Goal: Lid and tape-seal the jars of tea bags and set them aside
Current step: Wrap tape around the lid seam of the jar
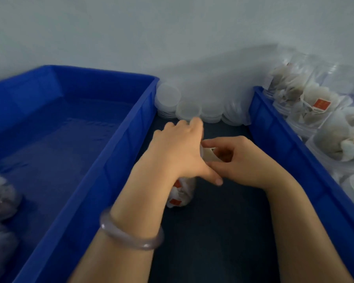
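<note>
A dark table (223, 231) holds a blue bin (94, 160) on the left and another blue bin (284, 144) on the right. Between them stands a jar of tea bags (181, 194), with stacks of clear lids (188, 109) behind it against the wall.

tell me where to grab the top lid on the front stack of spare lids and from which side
Pinch the rim of the top lid from above and the near side. It is a flat, shallow disc lying face up, with other stacks crowding behind and beside it and the left hand just in front.
</note>
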Action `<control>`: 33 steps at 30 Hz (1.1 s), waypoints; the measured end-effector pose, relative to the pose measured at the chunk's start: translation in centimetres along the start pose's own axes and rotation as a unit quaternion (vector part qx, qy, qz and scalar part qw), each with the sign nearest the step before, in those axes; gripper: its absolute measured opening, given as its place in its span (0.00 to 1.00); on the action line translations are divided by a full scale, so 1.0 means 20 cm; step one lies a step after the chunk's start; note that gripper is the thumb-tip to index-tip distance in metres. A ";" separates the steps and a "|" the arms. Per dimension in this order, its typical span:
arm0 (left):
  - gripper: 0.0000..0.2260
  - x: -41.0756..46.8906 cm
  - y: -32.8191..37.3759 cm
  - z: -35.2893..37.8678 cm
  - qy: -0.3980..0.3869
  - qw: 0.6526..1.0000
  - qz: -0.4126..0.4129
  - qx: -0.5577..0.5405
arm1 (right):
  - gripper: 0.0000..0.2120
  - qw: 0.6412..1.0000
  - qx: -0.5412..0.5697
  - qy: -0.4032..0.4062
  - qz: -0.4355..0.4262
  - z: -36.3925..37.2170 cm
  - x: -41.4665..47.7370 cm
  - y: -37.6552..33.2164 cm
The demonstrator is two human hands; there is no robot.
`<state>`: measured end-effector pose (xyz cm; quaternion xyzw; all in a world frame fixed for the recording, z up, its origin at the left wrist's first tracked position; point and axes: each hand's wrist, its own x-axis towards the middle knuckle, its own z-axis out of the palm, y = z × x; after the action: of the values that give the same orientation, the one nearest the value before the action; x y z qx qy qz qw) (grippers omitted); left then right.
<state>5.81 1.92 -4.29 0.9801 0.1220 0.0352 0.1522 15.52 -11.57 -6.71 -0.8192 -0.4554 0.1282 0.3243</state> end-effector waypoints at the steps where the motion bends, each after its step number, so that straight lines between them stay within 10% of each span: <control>1: 0.40 0.02 0.02 0.00 -0.014 1.000 -0.007 0.006 | 0.24 1.000 0.002 -0.004 -0.002 0.00 -0.01 0.00; 15: 0.09 0.04 0.00 0.06 0.023 0.999 -0.015 -0.021 | 0.22 0.989 -0.092 0.010 0.114 0.13 -0.07 -0.12; 19: 0.06 0.05 0.02 0.05 0.038 0.998 -0.032 -0.035 | 0.19 0.967 -0.229 0.051 0.099 0.20 -0.16 -0.17; 26: 0.07 0.09 0.03 0.04 0.064 0.993 -0.099 -0.031 | 0.22 0.986 -0.156 0.034 0.056 0.28 -0.35 -0.33; 33: 0.08 0.14 -0.02 0.05 0.034 0.997 -0.069 -0.012 | 0.35 0.959 -0.215 0.015 0.183 0.29 -0.07 -0.04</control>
<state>8.59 2.66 -5.26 0.9658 0.1936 0.0594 0.1620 11.21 -10.01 -10.68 -0.9407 -0.3097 0.0724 0.1182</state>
